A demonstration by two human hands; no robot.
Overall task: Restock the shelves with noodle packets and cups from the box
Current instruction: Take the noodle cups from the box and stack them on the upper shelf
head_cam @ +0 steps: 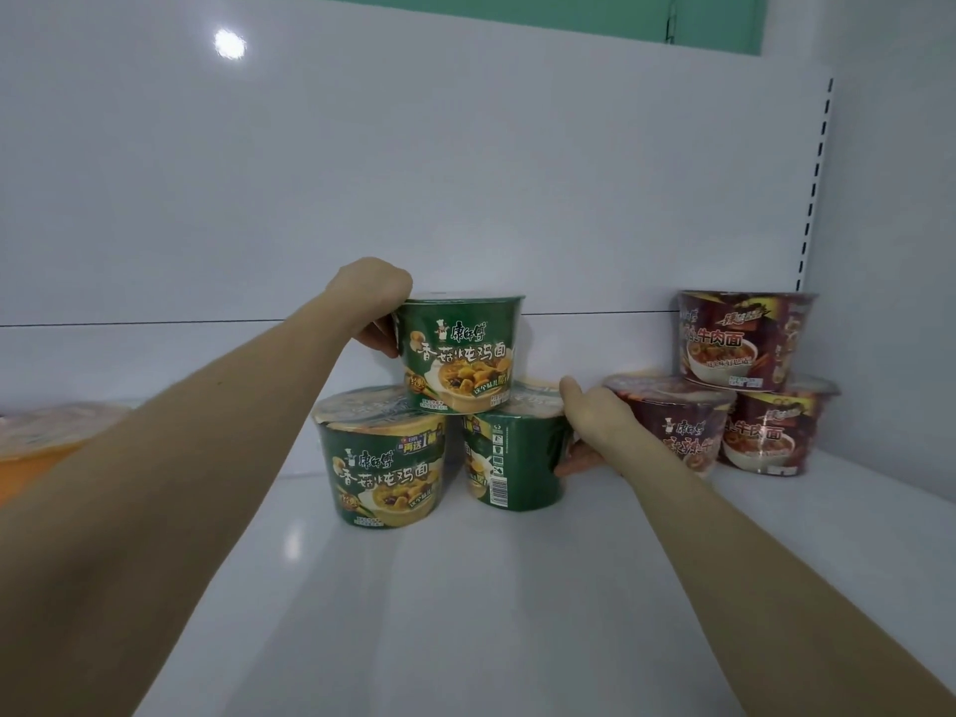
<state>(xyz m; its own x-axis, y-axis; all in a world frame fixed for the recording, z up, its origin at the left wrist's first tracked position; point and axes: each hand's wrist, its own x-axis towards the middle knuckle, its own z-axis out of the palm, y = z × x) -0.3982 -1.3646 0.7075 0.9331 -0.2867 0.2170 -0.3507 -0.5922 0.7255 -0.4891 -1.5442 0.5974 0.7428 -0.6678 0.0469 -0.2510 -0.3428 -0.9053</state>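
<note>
Shelf (517, 587): white, carries everything. Landmark = top green cup (460, 354).

Red cup stack (745, 344) sits well right of it, a 2+1 pyramid. The top green cup sits across two more: lower-L cup (383, 468) below-left of it, lower-R cup (517, 458) below-right, barcode facing out. Orange packets (46, 442) are far left of it, blurred and cut off by the frame edge.

L hand (375, 297) grips the top green cup's left wall just under the rim, fingers (375, 338) curled round it. R hand (589, 426) holds the lower-R cup's right wall, thumb up by the lid, fingers wrapped low.

Handling, judged: cups prob. light, thin-walled, film-wrapped so slick. Squeeze hard and the wall dents; the lid could tear. Best hold = mid-wall or under the rim lip, not the lid. Pyramid looks tippy, since the top cup rests on two lids only.

Hidden: box not in view. L fingertips are behind the cup. How squarely the top cup bears on each lid, can't tell.
</note>
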